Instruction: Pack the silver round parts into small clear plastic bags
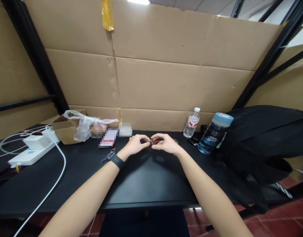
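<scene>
Both hands meet over the black table, a little above its middle. My right hand (pixel 166 144) pinches a small dark disc-like piece (pixel 152 141) between thumb and fingertips. Something thin and red (pixel 156 142) shows beside it, partly covered by the fingers. My left hand (pixel 137 144), with a dark watch (pixel 117 160) on its wrist, is closed, thumb and fingertips together at the piece's left side. What the left fingertips hold is too small to make out. Behind the right hand, part of a round clear object (pixel 175 141) peeks out on the table.
To the left stand a white power strip (pixel 30 154) with cables, an open cardboard box (pixel 67 128) with a plastic bag (pixel 86 126), a blurred phone-like item (pixel 108 137) and a keychain (pixel 111 153). On the right are a water bottle (pixel 191 123), a blue-lidded bottle (pixel 214 135) and a black backpack (pixel 262 141).
</scene>
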A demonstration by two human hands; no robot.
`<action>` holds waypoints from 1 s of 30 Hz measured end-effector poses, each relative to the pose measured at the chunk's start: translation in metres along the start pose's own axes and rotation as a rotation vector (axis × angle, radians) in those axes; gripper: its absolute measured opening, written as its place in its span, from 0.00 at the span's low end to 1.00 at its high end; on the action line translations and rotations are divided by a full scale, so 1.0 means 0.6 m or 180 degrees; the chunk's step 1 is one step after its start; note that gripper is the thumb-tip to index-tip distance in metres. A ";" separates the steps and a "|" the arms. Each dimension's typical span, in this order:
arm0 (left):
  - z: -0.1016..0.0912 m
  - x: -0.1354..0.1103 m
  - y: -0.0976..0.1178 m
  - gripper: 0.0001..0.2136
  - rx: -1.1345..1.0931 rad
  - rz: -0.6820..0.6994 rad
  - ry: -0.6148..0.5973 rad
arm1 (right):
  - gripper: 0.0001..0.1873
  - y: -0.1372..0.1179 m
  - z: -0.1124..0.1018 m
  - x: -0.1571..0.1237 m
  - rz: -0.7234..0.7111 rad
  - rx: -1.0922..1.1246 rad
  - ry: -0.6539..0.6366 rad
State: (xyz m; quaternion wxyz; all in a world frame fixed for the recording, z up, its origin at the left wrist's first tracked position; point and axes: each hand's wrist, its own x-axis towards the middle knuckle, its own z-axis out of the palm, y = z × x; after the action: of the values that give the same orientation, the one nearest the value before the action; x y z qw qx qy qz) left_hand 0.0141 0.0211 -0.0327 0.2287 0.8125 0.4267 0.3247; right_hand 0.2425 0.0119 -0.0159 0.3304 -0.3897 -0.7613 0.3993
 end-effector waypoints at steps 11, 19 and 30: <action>-0.030 -0.009 -0.034 0.06 0.1575 0.0533 -0.0571 | 0.26 -0.017 -0.034 -0.014 0.0338 -0.1976 -0.0874; -0.019 -0.008 -0.036 0.04 0.1656 0.0602 -0.0532 | 0.25 -0.002 -0.034 -0.010 0.0220 -0.2042 -0.1008; -0.115 -0.017 -0.084 0.10 0.2733 -0.0525 0.0924 | 0.25 -0.003 -0.037 -0.013 0.0296 -0.2120 -0.0998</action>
State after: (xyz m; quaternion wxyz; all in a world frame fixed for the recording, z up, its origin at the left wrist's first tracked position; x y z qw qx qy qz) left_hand -0.0677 0.0457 -0.0215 -0.1657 0.7432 0.6134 0.2097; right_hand 0.2637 0.0124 -0.0059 0.0463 -0.4441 -0.8723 0.1991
